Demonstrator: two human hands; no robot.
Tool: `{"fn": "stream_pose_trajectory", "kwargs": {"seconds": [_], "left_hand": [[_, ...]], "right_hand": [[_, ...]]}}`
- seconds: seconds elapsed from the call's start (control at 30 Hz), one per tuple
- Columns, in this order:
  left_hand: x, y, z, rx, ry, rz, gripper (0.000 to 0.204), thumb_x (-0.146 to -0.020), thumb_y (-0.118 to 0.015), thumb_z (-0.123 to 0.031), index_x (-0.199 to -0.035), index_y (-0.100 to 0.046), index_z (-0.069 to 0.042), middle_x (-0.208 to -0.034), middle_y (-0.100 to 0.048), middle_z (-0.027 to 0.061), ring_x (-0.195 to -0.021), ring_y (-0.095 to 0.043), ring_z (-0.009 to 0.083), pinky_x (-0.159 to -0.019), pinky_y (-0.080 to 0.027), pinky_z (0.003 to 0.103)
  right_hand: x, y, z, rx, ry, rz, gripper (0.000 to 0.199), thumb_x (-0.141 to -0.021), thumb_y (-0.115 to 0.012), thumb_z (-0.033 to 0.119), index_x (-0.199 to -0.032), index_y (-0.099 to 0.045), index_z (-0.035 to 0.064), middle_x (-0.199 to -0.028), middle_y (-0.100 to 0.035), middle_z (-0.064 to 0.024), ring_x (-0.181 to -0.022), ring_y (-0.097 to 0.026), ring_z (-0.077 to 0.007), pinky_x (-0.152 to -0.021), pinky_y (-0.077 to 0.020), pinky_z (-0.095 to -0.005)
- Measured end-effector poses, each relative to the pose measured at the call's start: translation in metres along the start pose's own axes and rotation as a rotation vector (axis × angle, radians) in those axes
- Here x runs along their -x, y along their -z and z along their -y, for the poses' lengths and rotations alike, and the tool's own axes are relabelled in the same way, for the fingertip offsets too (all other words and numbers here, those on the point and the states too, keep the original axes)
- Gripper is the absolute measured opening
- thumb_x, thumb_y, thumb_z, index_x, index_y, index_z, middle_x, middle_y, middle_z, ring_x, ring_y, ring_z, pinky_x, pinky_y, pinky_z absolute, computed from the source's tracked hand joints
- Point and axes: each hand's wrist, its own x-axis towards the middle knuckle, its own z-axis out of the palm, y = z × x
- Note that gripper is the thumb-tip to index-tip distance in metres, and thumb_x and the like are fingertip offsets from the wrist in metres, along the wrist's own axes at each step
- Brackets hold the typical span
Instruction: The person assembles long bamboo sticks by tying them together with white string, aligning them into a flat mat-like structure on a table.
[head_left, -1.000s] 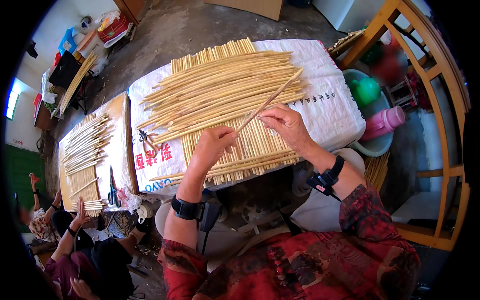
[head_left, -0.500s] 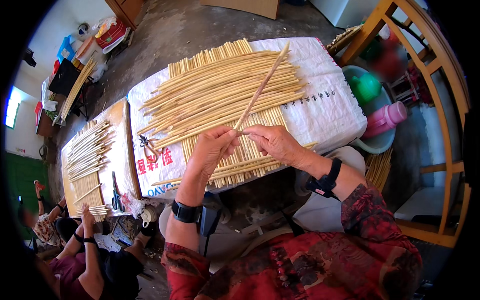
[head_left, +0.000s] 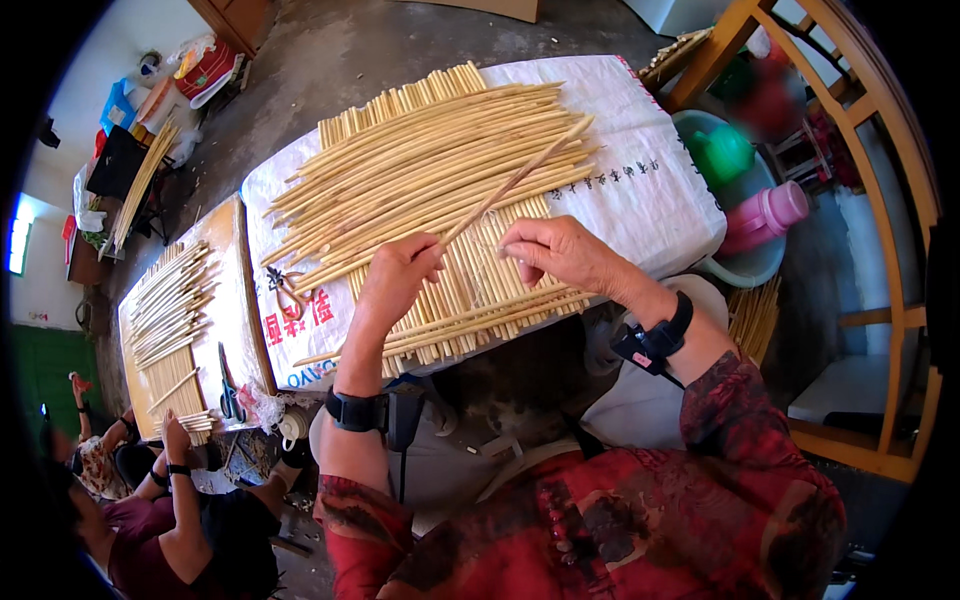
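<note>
In my left hand (head_left: 398,278), the fingers close on the lower end of a dry plant stalk (head_left: 512,180). The stalk slants up and to the right, over a layer of peeled pale stalks (head_left: 430,165) laid side by side. To its right, my right hand (head_left: 570,258) is apart from the stalk, with thumb and fingers pinched together. Whatever is in that pinch, if anything, is too small to make out. Under both hands lies a mat of shorter stalks (head_left: 450,290), and a few long stalks (head_left: 480,322) run across its near edge.
White woven sheeting (head_left: 640,130) covers the table. Scissors (head_left: 292,290) lie at the stalks' left. At the right stand a basin (head_left: 765,262) with a pink jug (head_left: 762,220) and a wooden frame (head_left: 890,250). A co-worker (head_left: 150,530) sits at the left table (head_left: 235,330).
My right hand has come away from the stalk's lower end and moved right. My left hand, still on the stalk, has shifted left, and the stalk leans lower to the right.
</note>
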Motion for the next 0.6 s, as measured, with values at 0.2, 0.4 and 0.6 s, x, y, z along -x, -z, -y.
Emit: {"fn": "stream_pose_trajectory", "kwargs": {"seconds": [0.2,0.4,0.6], "left_hand": [[0.007,-0.012,0.030,-0.551,-0.279,-0.037,0.018,-0.083,-0.062,-0.014,-0.088,-0.063,0.003,-0.080,-0.059,0.0180,-0.079,-0.057,0.0344,-0.068,-0.045,0.038],[0.015,-0.040,0.038,-0.569,-0.327,-0.028,0.011,-0.082,-0.060,-0.012,-0.081,-0.063,-0.001,-0.080,-0.055,0.0163,-0.082,-0.054,0.0338,-0.071,-0.045,0.041],[0.017,-0.045,0.051,-0.772,-0.417,0.015,0.010,-0.082,-0.059,-0.012,-0.083,-0.064,-0.003,-0.081,-0.056,0.0151,-0.080,-0.053,0.0324,-0.072,-0.045,0.040]], "right_hand": [[0.022,-0.049,-0.034,0.559,0.504,0.155,0.014,-0.087,-0.052,0.018,-0.083,-0.054,0.0049,-0.076,-0.057,-0.0106,-0.072,-0.060,-0.0293,-0.062,-0.0495,-0.0379],[0.022,-0.059,-0.025,0.515,0.578,0.180,0.015,-0.086,-0.052,0.018,-0.080,-0.053,0.0052,-0.076,-0.055,-0.0114,-0.073,-0.059,-0.0321,-0.063,-0.0487,-0.0402],[0.020,-0.062,-0.035,0.544,0.618,0.236,0.010,-0.085,-0.057,0.016,-0.087,-0.055,0.0063,-0.078,-0.053,-0.0098,-0.073,-0.057,-0.0283,-0.060,-0.0479,-0.0368]]}}
